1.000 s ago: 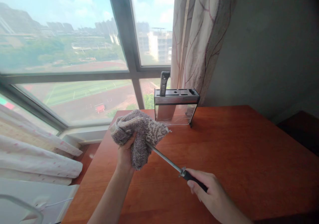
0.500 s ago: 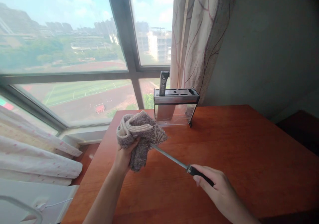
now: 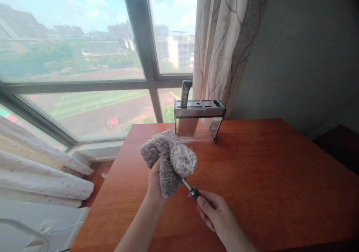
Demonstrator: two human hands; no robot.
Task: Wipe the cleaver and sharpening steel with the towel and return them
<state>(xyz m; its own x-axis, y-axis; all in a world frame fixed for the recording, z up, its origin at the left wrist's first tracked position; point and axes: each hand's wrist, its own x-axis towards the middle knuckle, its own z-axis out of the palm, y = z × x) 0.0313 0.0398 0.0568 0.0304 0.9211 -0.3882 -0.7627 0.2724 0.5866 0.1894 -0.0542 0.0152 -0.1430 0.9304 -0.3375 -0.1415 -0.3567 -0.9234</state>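
- left hand clenched on a grey fuzzy cloth, which is bunched round the rod of the sharpening steel
- right hand grips the steel's black handle, fingers closed round it; only a short bit of rod shows between cloth and handle
- steel held above the bench, near its front left part, tilted up toward the cloth
- knife block at back of bench, one knife handle sticking up from it
- curtain behind block, window to the left
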